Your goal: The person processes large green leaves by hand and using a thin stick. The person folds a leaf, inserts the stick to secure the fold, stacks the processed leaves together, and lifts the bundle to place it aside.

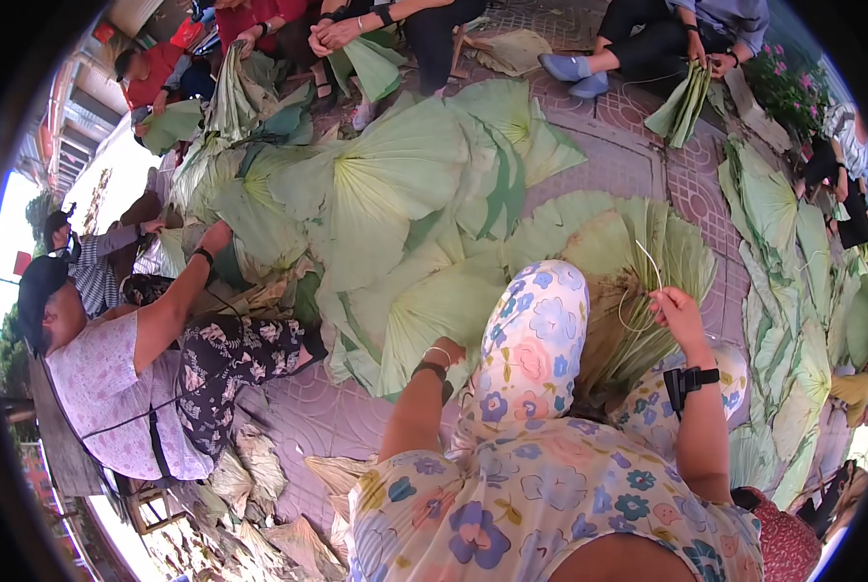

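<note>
A stack of folded, pale green lotus leaves [681, 242] fans out between my knees, its brownish gathered part facing me. Over it, the fingers of my right hand [676, 312] pinch a thin white cord [653, 260], which rises above the fingertips and loops down to the leaves. My left hand [444, 353] is beside my left knee, at the edge of a large lotus leaf [424, 315]. Its fingers are mostly hidden, so I cannot make out whether it grips the leaf.
A broad pile of lotus leaves [356, 184] spreads ahead and left over patterned paving [609, 165]. More leaves [788, 320] lie along the right. A seated person [124, 388] reaches into the pile at left; several others handle leaves at the far side. Dry leaves [259, 475] lie lower left.
</note>
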A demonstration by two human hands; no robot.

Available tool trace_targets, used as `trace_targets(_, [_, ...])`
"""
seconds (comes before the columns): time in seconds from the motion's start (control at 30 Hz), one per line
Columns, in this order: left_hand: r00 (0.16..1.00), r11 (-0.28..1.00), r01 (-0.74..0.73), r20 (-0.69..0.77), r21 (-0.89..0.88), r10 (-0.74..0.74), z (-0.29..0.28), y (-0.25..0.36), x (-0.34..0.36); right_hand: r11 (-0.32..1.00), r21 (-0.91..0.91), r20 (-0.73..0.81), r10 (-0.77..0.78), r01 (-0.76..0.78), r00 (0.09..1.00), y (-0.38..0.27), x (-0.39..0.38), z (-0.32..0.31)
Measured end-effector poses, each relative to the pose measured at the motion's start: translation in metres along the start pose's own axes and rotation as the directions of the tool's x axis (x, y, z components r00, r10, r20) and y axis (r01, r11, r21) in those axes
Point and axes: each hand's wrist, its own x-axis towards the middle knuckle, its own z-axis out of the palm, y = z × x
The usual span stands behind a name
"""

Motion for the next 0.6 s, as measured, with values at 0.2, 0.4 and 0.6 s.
trace_targets(0.2, [0.545, 0.744, 0.208, -0.556, -0.635, -0.627, -0.042, -0.025, 0.001, 0.999, -0.022, -0.032, 0.048, -0.048, 0.998, 0.012, -0.001, -0.009])
trace_targets(0.4, [0.413, 0.698, 0.184, -0.589, -0.692, -0.694, -0.013, -0.164, -0.018, 0.998, -0.004, 0.039, 0.056, -0.056, 0.998, -0.003, 0.004, 0.021])
trace_targets(0.6, [0.612, 0.679, 0.148, -0.473, -0.719, -0.634, -0.058, -0.059, 0.004, 0.991, -0.072, -0.085, 0.106, -0.112, 0.991, 0.015, -0.001, -0.009])
